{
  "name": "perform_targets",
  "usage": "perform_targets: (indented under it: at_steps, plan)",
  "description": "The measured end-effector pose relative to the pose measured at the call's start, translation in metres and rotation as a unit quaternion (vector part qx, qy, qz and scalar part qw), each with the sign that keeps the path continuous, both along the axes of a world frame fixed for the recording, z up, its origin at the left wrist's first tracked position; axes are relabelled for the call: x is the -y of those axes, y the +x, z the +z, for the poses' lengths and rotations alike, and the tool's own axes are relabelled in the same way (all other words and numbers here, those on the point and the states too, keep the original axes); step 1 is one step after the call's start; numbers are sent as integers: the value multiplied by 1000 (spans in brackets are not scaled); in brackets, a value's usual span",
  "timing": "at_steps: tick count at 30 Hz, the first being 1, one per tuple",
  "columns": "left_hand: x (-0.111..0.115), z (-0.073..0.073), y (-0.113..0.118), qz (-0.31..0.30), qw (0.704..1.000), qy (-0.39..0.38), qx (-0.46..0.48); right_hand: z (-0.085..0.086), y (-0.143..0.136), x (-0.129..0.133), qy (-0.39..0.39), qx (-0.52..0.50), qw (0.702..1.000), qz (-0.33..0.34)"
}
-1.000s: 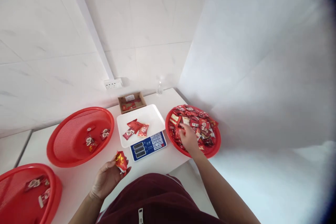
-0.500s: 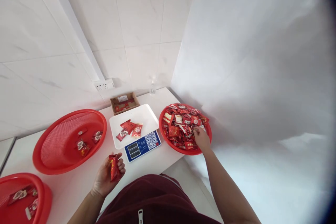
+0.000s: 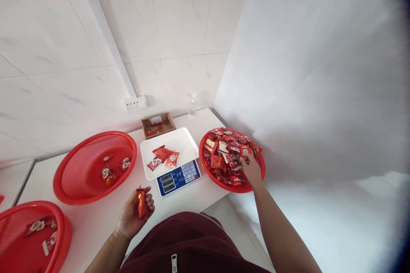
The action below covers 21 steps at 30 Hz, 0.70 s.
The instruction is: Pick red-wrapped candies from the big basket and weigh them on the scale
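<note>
My left hand (image 3: 133, 213) is closed around a red snack packet (image 3: 142, 204), palm up, over the table's front edge. On the right, my right hand (image 3: 252, 170) reaches into a red basket (image 3: 205, 172) heaped with small red packets (image 3: 221, 162). Its fingers curl down at the pile's right side, and whatever is between them is hidden. Between the hands stands a digital scale (image 3: 178, 179) with a blue keypad panel. Several red packets (image 3: 164, 157) lie on its white tray (image 3: 182, 138).
A large red basket (image 3: 60, 179) at left holds a few packets, as does another (image 3: 65, 239) at lower left. Behind the scale sits a small cardboard box (image 3: 158, 126) with red packets. A clear bottle (image 3: 192, 108) stands near the wall, below a white power socket (image 3: 135, 102).
The view has shifted, so the table appears slightly further right. My right hand remains at the basket's right side, fingers in the packets. My left hand still holds its packet.
</note>
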<state>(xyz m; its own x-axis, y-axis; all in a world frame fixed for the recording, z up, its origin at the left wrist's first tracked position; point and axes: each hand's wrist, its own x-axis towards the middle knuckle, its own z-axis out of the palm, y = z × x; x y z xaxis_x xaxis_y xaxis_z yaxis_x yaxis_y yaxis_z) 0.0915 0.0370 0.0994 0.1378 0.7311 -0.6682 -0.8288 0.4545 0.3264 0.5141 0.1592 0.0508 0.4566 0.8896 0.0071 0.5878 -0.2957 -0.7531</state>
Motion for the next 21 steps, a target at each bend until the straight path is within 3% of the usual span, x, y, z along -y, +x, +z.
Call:
perform_targets:
  at_steps: [3,5,10,13,16,18,21]
  plan:
    - [1,0,0,6,1000,-5,-8,13,-3,-6,62,-75,994,-50]
    - [1,1,1,3,1000,-1,-10,20,-19,-12,68,-183,980,-45]
    - [3,0,3,0,1000,15,-5,21,-108,-22,-51,-418,902,90]
    - [7,-1,0,2,1000,21,-7,17,-175,-21,-149,-446,869,150]
    - [12,0,-3,15,1000,20,-6,14,-228,-23,-177,-446,849,220]
    - [15,0,-6,26,999,20,-4,11,-251,-27,-166,-419,854,260]
    - [20,0,-9,38,999,20,-2,6,-263,-33,-144,-358,883,267]
